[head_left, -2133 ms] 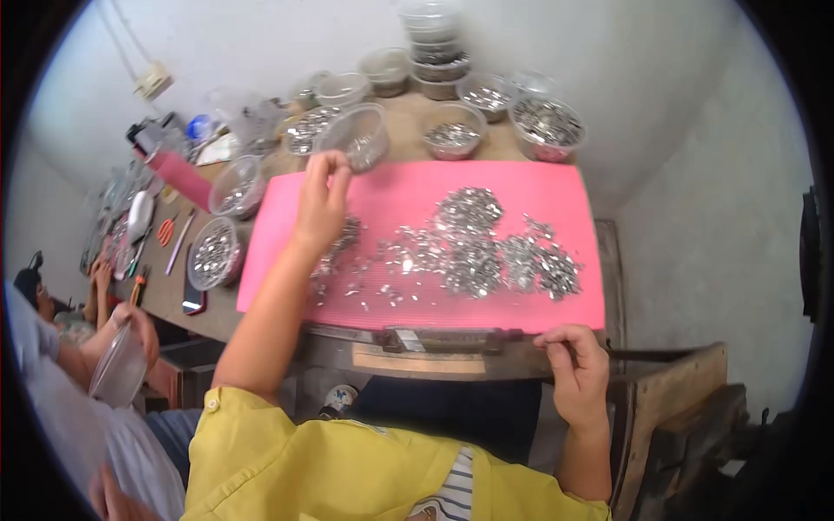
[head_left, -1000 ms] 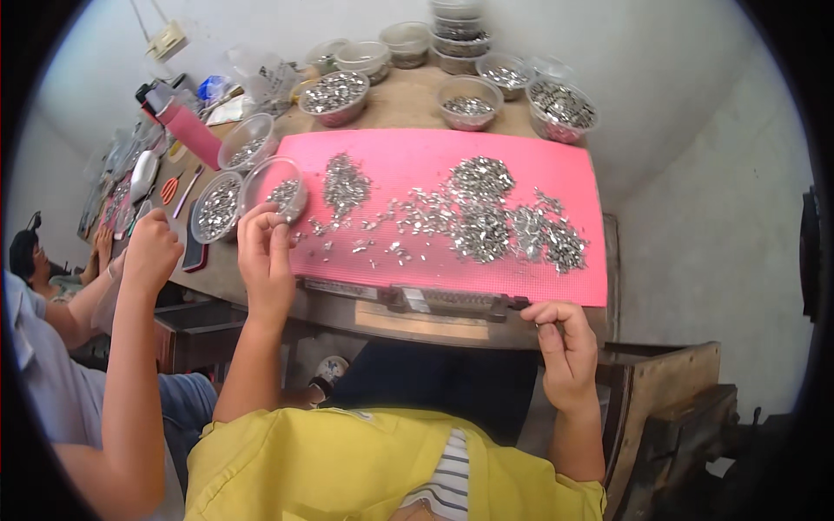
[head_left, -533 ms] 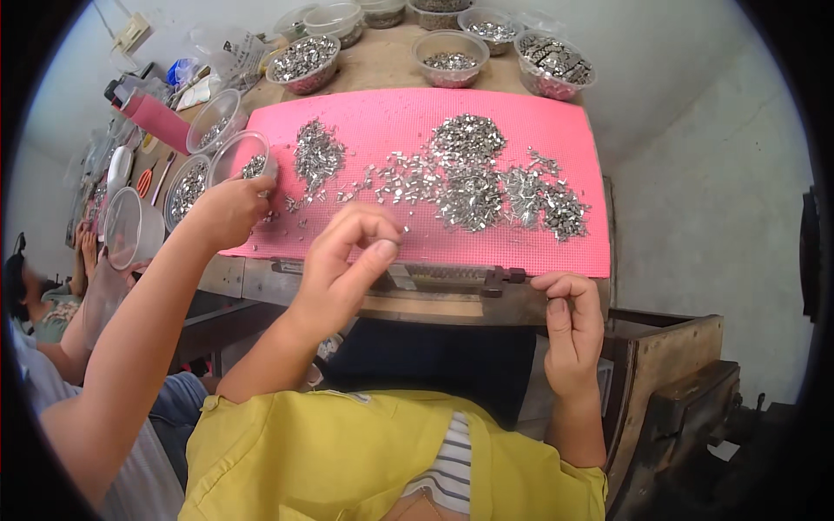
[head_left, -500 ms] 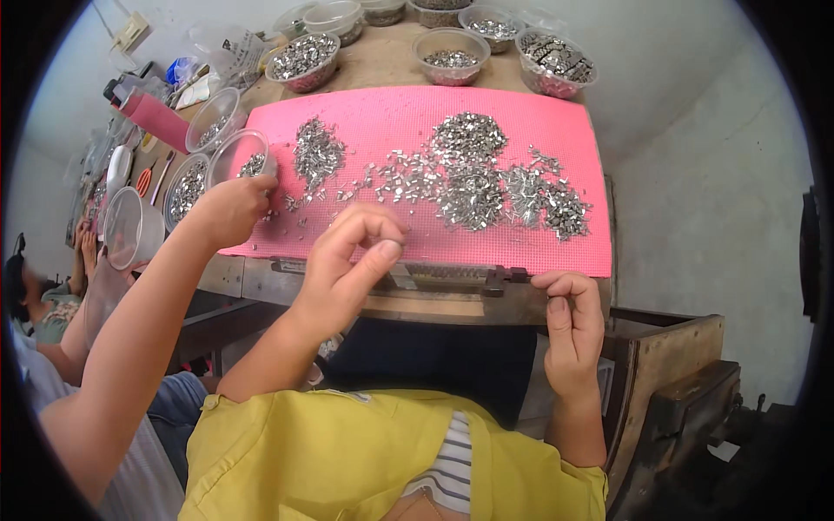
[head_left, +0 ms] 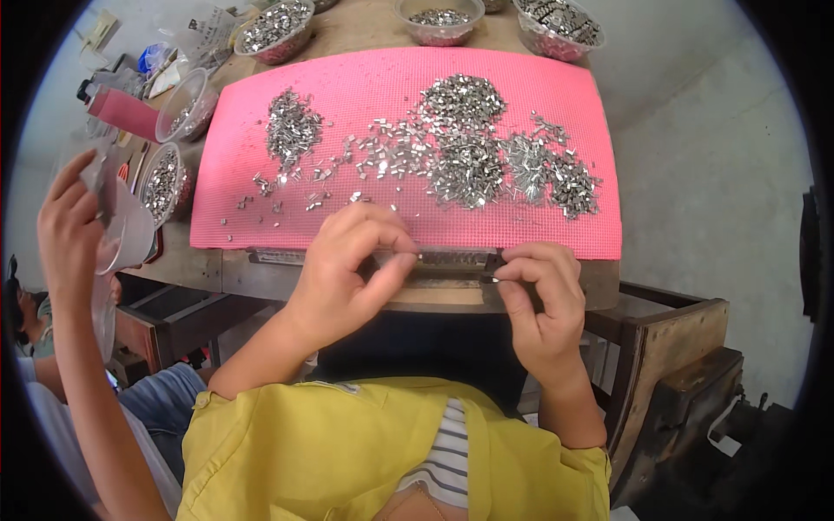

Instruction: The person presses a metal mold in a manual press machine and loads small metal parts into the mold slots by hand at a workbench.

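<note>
One piece (head_left: 496, 280) is pinched in the right hand (head_left: 546, 300), another piece (head_left: 420, 256) in the left hand (head_left: 352, 265), both grips nearly closed, beside the bar (head_left: 456, 258). Loose pieces (head_left: 469, 165) lie piled on the mat (head_left: 347, 78).

bright, soft indoor light | glints on metal pieces (head_left: 469, 169) | lower right dim | black fisheye rim, mat (head_left: 228, 148) edges bowed | far left blurry
</note>
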A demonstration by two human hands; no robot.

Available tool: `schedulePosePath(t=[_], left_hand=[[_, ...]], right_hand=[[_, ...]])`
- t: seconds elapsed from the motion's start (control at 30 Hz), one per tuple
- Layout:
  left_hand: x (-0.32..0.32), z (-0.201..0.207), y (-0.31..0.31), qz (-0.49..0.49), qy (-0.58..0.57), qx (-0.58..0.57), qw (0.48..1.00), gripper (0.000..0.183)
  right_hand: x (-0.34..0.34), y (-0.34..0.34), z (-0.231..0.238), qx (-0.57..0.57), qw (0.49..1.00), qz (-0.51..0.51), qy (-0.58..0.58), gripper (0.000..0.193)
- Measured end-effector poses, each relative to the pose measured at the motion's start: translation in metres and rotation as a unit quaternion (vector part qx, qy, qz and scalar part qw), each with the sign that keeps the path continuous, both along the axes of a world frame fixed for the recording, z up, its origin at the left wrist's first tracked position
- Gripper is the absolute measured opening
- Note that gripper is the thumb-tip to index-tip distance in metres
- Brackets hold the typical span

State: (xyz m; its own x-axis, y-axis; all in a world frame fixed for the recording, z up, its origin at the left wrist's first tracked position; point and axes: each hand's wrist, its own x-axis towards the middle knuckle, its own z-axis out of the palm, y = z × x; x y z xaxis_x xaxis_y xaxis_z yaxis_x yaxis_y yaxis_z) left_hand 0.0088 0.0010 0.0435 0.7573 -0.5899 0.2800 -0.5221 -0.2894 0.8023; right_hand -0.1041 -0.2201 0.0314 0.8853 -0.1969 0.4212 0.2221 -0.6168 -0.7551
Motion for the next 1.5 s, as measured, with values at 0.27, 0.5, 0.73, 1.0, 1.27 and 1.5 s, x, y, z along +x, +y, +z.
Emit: schedulePosePath(t=[0.27, 0.5, 0.73, 1.0, 1.27, 1.5], left_hand=[[-0.006, -0.015, -0.012, -0.025, -0.131, 0.067, 0.989, 0.019], [-0.010, -0.022, -0.019, -0.010, -0.210, 0.088, 0.974, 0.022], [-0.012, -0.023, -0.022, -0.003, -0.280, 0.123, 0.952, 0.023], [-0.010, -0.022, -0.022, 0.007, -0.250, 0.090, 0.964, 0.022], [-0.006, -0.013, -0.015, -0.001, -0.103, 0.055, 0.993, 0.027], [-0.005, -0.018, -0.005, 0.050, 0.000, -0.090, 0.995, 0.030]], right_hand=[[0.009, 0.015, -0.014, -0.090, 0.996, -0.016, -0.021, 0.013], [0.016, 0.024, -0.024, -0.105, 0.993, -0.028, -0.035, 0.014], [0.017, 0.023, -0.023, -0.077, 0.996, -0.040, -0.031, 0.016], [0.018, 0.024, -0.018, -0.045, 0.998, -0.042, -0.009, 0.010], [0.019, 0.023, -0.020, -0.023, 0.998, -0.057, 0.024, 0.007], [0.019, 0.031, -0.025, -0.114, 0.991, -0.062, -0.013, 0.013]])
